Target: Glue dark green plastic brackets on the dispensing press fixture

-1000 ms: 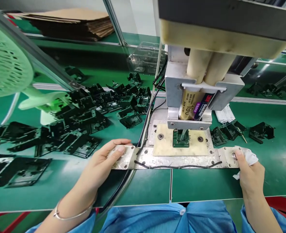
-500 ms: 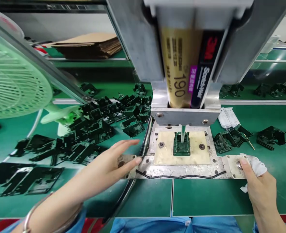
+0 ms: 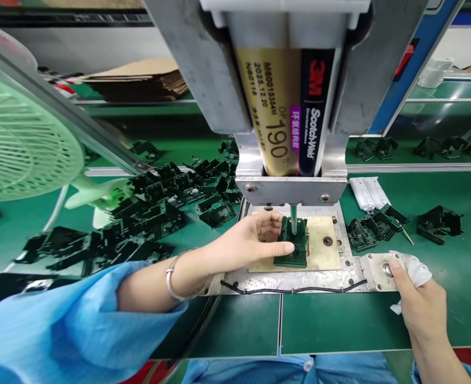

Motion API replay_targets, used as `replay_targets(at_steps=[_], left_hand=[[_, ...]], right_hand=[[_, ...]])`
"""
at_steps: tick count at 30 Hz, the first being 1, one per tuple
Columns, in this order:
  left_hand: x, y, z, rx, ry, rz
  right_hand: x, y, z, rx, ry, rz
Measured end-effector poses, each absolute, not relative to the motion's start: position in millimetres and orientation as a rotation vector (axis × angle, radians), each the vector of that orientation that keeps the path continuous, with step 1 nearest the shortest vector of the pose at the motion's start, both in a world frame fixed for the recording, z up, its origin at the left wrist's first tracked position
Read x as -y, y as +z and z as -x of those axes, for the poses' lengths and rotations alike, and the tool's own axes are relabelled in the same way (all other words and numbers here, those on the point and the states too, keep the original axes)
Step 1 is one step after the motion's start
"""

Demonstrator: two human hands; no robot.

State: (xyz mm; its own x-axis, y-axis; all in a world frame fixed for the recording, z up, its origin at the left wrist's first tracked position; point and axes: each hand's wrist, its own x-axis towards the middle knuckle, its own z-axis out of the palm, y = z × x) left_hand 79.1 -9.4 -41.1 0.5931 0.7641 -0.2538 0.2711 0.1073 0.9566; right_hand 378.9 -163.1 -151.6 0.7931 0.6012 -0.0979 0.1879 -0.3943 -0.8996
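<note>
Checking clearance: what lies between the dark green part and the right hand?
In the head view: beige fixture plate, then metal base bar.

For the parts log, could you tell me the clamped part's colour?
Dark green part, in the head view.

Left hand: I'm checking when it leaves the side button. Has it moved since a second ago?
Yes. The left hand has left the metal plate's left end and moved right to the small dark part under the nozzle.

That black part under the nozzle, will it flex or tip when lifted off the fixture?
The part looks like rigid moulded plastic, so probably stiff and light. It sits tilted, left hand gripping its side; its tall, narrow form may tip.
</note>
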Motion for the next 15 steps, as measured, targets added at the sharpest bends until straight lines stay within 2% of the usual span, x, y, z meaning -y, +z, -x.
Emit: replay_targets(at_steps=[4,7,12,15], left_hand=[[20,-25,-78,-1.036,0.118,-1.299],[34,-23,-76,-1.059,0.003,-1.183],[68,-14,-68,-0.906,0.161,-1.409],[84,-4,-64,-0.843,0.295,-1.641]], right_hand=[[159,-150,-378,0.589,0.490,1.963],[160,-152,-378,0.615,0.440,1.932],[190,-139,-366,0.942,-0.032,1.887],[207,-104,-343,1.502,-0.001,1.558]])
